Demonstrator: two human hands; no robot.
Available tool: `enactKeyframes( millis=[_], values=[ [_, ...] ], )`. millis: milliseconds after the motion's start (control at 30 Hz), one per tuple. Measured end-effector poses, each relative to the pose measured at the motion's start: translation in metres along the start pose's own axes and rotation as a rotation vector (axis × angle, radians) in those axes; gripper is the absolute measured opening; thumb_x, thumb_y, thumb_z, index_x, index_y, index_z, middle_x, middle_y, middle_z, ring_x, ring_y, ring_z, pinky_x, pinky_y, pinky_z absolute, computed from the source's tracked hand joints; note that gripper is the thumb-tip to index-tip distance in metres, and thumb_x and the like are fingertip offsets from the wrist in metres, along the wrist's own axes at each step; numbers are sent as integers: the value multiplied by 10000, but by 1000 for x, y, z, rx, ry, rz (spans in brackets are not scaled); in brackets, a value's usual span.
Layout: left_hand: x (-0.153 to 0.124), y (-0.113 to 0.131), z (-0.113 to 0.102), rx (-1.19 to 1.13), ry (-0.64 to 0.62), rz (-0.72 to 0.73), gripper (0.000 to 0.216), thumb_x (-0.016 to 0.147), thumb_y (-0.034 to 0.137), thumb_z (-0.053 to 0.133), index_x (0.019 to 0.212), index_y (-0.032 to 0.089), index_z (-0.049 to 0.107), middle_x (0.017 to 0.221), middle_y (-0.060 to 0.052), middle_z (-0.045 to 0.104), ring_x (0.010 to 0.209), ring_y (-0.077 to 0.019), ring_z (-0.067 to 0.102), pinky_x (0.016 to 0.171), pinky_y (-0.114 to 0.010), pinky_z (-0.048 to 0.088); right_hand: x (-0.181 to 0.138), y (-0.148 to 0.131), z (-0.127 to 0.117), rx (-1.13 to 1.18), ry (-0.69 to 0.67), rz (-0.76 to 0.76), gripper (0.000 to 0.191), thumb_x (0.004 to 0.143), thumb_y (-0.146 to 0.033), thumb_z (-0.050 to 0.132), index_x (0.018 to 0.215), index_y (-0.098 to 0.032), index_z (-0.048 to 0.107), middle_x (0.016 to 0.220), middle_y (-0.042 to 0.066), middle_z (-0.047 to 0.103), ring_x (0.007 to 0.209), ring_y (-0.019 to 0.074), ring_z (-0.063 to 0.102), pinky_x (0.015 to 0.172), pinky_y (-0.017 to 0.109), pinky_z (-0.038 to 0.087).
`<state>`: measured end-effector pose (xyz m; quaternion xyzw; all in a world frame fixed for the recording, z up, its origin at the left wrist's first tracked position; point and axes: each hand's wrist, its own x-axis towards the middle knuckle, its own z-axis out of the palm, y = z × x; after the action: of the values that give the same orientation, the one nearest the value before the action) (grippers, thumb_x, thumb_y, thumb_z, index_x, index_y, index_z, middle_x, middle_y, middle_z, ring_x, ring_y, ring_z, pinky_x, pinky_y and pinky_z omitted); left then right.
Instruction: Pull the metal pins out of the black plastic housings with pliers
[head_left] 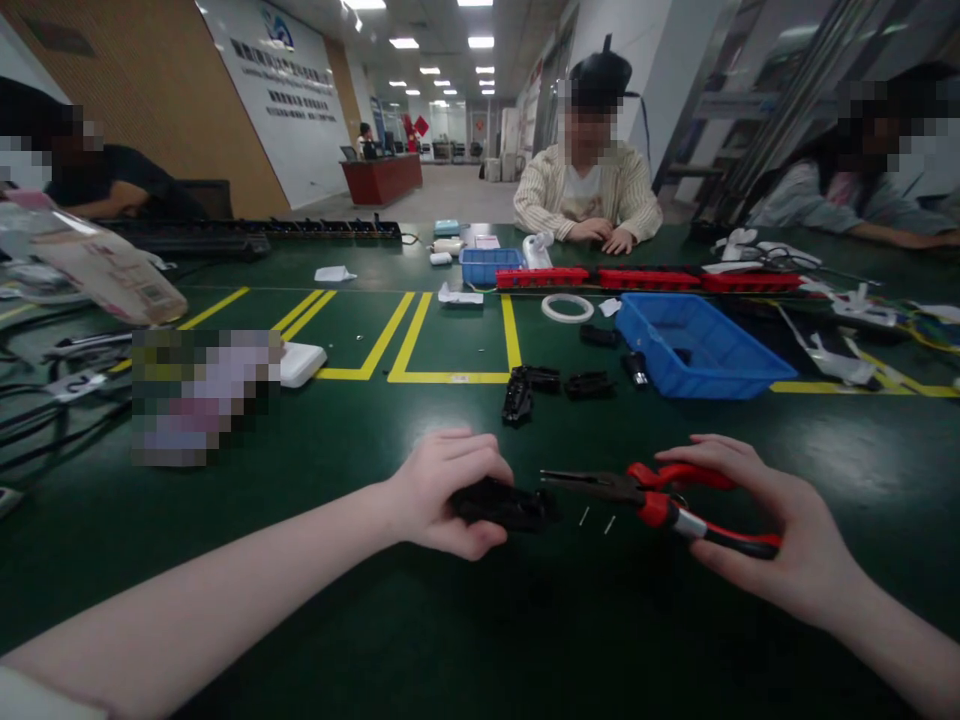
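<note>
My left hand [457, 495] is wrapped round a black plastic part [510, 507], whose right end sticks out past the fingers. My right hand [780, 530] grips the red-and-black handles of needle-nose pliers [660, 500]. The pliers' tips point left, close to the black part, with nothing visible in the jaws. Two thin metal pins [597, 520] lie on the green table below the jaws. Beyond my hands sit several black plastic parts [517, 396], much like the held one in colour.
A blue tray [705, 370] stands at the right, with a white ring [568, 308] left of it. Farther back are a smaller blue basket [491, 265] and a long red strip [645, 280]. Cables [45, 420] lie at the left. A person [589, 190] sits opposite.
</note>
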<state>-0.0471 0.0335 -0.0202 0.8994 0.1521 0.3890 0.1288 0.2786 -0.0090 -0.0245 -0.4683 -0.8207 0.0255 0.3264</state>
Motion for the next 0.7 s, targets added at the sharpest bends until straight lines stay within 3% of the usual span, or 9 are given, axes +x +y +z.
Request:
enactKeyframes(
  millis=[233,533,700],
  values=[
    [-1,-1,0,-3,-30,-29,398,891,523,387,820,160,536,678,-9,559,562,-114,481,539,-272,374,0,9,-4,-55,-119,-49,581,653,-455,676,1200,-356,509,1065,30,678,1130,347,551,813,529,538],
    [-1,-2,1,27,-50,-27,396,879,520,385,837,161,546,701,-12,580,565,-110,482,531,-262,373,-1,11,-7,-59,-143,-58,560,665,-422,672,1199,-353,517,1064,42,675,1138,375,549,796,549,551],
    [0,-1,0,20,-76,-63,376,871,503,417,871,155,560,729,-15,587,597,-117,496,551,-263,380,-1,8,-6,-112,-115,-68,517,664,-450,674,1150,-333,538,1012,49,681,1082,363,563,692,509,573]
  ],
)
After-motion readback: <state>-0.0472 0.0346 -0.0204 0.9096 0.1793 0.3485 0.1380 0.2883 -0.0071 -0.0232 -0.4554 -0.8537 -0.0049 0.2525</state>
